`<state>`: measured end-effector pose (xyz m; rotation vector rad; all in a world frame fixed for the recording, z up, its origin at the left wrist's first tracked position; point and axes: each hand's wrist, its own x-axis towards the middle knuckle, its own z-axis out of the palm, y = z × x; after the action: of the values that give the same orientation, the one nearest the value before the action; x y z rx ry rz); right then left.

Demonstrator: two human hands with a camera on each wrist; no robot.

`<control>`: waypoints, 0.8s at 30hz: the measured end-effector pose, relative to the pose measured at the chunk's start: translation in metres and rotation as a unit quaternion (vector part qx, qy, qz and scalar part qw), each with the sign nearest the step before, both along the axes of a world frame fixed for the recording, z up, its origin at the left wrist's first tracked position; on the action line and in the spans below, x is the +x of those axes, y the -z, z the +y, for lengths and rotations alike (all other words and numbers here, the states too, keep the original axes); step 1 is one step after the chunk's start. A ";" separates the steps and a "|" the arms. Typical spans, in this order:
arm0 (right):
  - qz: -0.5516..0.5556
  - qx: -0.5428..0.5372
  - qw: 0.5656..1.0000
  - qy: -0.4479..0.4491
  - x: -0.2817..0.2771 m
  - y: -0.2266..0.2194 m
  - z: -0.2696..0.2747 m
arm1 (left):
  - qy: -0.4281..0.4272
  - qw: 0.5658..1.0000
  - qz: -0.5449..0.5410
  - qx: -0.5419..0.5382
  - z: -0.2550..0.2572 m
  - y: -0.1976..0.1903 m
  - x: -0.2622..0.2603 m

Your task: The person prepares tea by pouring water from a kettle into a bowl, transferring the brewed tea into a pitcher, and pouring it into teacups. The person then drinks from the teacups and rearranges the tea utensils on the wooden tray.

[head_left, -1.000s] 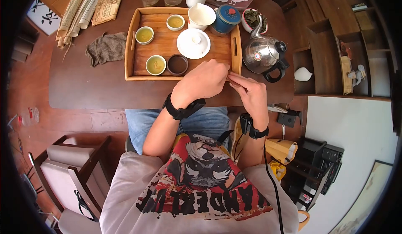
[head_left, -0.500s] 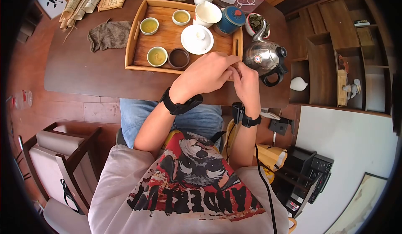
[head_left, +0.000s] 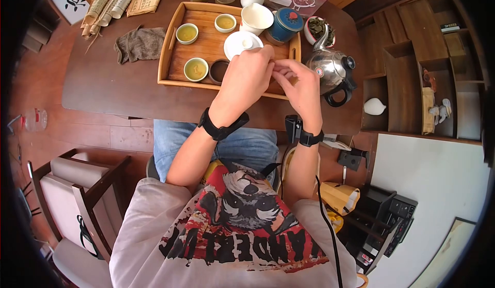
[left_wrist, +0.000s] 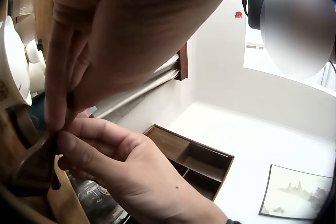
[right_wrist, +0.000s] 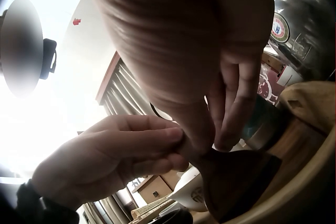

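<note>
Both hands meet over the tray's near right edge. Between them is a dark brown piece with a narrow neck and a wide flared end; its kind does not show. Thumb and fingers of my left hand pinch the neck. Fingertips of my right hand pinch it right beside them. From above, the hands hide the piece. Behind the left hand, a white lidded bowl is partly covered, as is a dark brown cup. The wooden tray also bears cups of yellow-green tea.
A steel kettle stands close right of the right hand. A white pitcher and blue canister sit at the tray's back right, near a bowl of leaves. A brown cloth lies left of the tray.
Both hands have moved left and slightly up over the tray edge, the left one now overlapping the white lidded bowl. Fingertips stay together. The head view has shifted slightly.
</note>
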<state>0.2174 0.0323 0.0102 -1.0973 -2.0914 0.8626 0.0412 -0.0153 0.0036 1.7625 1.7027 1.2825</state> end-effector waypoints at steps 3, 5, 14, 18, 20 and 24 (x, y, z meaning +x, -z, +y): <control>-0.022 0.000 1.000 -0.019 -0.005 0.000 -0.003 | -0.020 1.000 0.000 0.000 -0.002 0.001 -0.001; -0.022 0.005 1.000 -0.018 -0.010 0.005 -0.007 | -0.028 1.000 -0.006 0.005 -0.003 0.002 -0.002; -0.009 0.024 0.999 0.019 -0.029 0.025 -0.021 | -0.041 0.992 0.089 -0.079 -0.006 0.004 -0.014; -0.014 0.018 1.000 0.019 -0.031 0.027 -0.022 | -0.049 0.993 0.064 -0.084 -0.006 0.008 -0.017; -0.010 0.019 1.000 0.017 -0.030 0.028 -0.021 | -0.053 0.993 0.059 -0.086 -0.005 0.008 -0.016; -0.026 0.020 0.999 0.013 -0.029 0.028 -0.020 | -0.051 0.993 0.047 -0.101 -0.006 0.004 -0.013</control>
<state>0.1887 0.0124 -0.0180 -1.1349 -2.1231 0.7854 0.0281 -0.0208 0.0000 1.6612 1.9224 1.0401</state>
